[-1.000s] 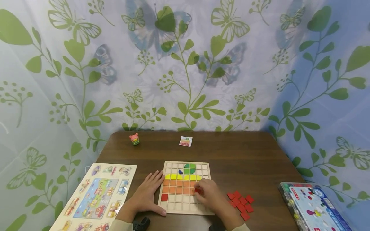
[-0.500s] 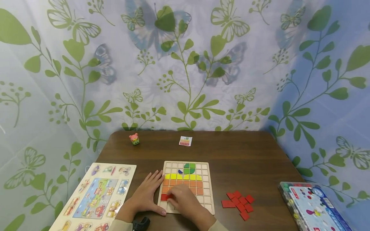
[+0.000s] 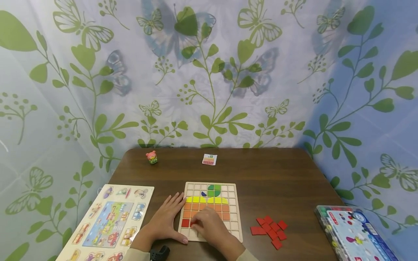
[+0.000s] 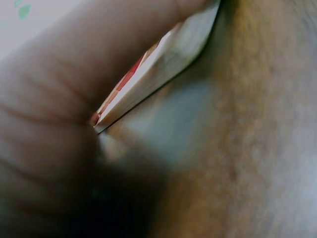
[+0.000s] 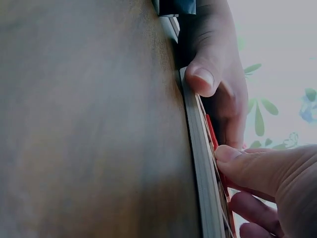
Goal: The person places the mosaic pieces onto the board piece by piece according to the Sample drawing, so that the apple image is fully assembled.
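A pale wooden grid board [image 3: 239,223] lies on the table, with yellow, orange, green and blue pieces in its cells. My left hand [image 3: 166,220] rests along its left edge, fingers straight, thumb by the lower left corner. One red square tile [image 3: 185,223] sits in the leftmost cell below the orange rows. Just right of it, my right hand [image 3: 210,226] pinches another red tile [image 5: 238,187] at the board; the hand covers most of it in the head view. Whether this tile is seated in its cell cannot be told.
Several loose red tiles [image 3: 272,232] lie right of the board. A picture puzzle [image 3: 107,221] is at the left, a plastic box [image 3: 356,232] at the right. Farther back are a small pink-headed figure [image 3: 151,157] and a pattern card [image 3: 209,159].
My right hand has moved left across the board with a red tile to the cell beside the first red one, then shifted slightly right. The left hand stays put.
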`<state>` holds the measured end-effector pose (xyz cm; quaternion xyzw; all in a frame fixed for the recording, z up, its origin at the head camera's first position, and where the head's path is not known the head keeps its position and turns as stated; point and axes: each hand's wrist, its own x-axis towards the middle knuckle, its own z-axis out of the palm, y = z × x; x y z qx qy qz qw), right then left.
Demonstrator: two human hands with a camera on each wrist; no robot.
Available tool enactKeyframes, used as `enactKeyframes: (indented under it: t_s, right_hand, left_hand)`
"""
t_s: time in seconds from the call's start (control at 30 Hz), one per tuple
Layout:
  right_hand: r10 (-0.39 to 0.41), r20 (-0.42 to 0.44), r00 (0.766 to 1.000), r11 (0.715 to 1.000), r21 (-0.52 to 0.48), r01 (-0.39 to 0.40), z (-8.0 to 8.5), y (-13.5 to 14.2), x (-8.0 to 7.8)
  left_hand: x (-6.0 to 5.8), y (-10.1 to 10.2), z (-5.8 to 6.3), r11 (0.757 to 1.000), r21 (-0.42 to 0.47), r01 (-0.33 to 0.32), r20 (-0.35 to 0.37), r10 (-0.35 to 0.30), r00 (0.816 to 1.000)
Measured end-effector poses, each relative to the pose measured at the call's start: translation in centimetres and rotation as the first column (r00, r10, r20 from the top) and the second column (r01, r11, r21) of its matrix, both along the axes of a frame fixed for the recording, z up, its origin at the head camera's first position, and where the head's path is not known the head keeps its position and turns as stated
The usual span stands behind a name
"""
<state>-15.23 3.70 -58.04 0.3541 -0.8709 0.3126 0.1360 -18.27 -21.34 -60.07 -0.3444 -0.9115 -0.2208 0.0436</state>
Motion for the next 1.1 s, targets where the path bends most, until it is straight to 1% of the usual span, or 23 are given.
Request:
enactKeyframes:
  t_s: [0.17, 0.3, 0.37, 0.43, 0.53, 0.6, 0.67, 0.77, 0.87, 0.97, 1.03, 1.1]
  right_hand:
    - [-0.016, 0.011, 1.000, 1.000, -0.004, 0.016, 0.0, 0.4, 0.1]
    - [-0.046, 0.025, 0.999, 0.998, -0.035, 0.047, 0.2, 1.8, 0.1]
    - [-0.075, 0.023, 0.997, 0.995, -0.061, 0.076, 0.3, 2.9, -0.1]
    - [-0.109, -0.001, 0.994, 0.990, -0.092, 0.109, 0.3, 4.3, -0.4]
    - [-0.155, -0.066, 0.986, 0.979, -0.147, 0.144, 0.0, 6.9, -1.0]
    - [-0.190, -0.067, 0.979, 0.971, -0.163, 0.177, 0.0, 9.0, -1.1]
    - [-0.214, -0.029, 0.976, 0.966, -0.157, 0.207, 0.2, 11.2, -1.0]
    - [-0.215, 0.095, 0.972, 0.969, -0.103, 0.224, 0.5, 14.6, -0.8]
    - [-0.152, 0.171, 0.974, 0.985, -0.052, 0.162, 0.7, 17.4, -0.5]
    - [-0.080, 0.230, 0.970, 0.996, -0.014, 0.086, 1.0, 19.5, -0.1]
    - [-0.048, 0.271, 0.961, 0.999, 0.001, 0.050, 1.2, 20.4, 0.1]
    - [-0.034, 0.329, 0.944, 0.999, 0.020, 0.030, 1.4, 21.0, 0.3]
  left_hand:
    - [0.0, 0.0, -0.2, 1.000, 0.009, -0.002, 0.000, 0.002, 1.000]
    - [-0.1, 0.0, -0.4, 1.000, 0.000, -0.007, 0.014, 0.007, 1.000]
    - [-0.1, 0.1, -0.4, 1.000, -0.006, -0.014, 0.025, 0.014, 1.000]
    - [-0.1, 0.1, -0.2, 1.000, -0.011, -0.019, 0.036, 0.020, 0.999]
    - [0.0, 0.0, -0.1, 1.000, -0.013, -0.023, 0.051, 0.023, 0.998]
    - [-0.1, -0.1, -0.2, 1.000, -0.003, -0.022, 0.058, 0.022, 0.998]
    - [-0.1, -0.1, -0.3, 1.000, 0.001, -0.025, 0.070, 0.024, 0.997]
    - [-0.2, -0.1, -0.5, 1.000, 0.012, -0.025, 0.079, 0.024, 0.997]
    - [-0.1, 0.0, -0.4, 1.000, 0.005, -0.025, 0.079, 0.024, 0.997]
    - [-0.1, 0.0, -0.3, 1.000, 0.002, -0.022, 0.070, 0.021, 0.997]
    - [-0.1, 0.0, -0.3, 1.000, -0.007, -0.024, 0.069, 0.025, 0.997]
    - [-0.2, 0.1, -0.3, 1.000, -0.010, -0.026, 0.068, 0.026, 0.997]
